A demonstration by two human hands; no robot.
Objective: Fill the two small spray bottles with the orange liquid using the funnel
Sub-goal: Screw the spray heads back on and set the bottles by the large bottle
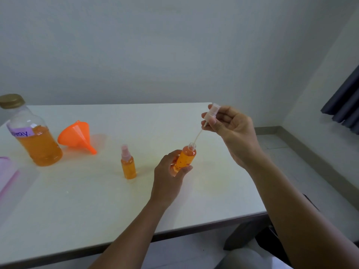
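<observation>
Currently: open filled spray bottle pinched in left hand fingers, spray cap pinched by right hand fingers above it; best thread tube straight down, then twist.

Left hand gripping filled bottle, right hand holding sprayer

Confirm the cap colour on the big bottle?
Gold, on the big bottle's cap, far left in the head view.
</observation>
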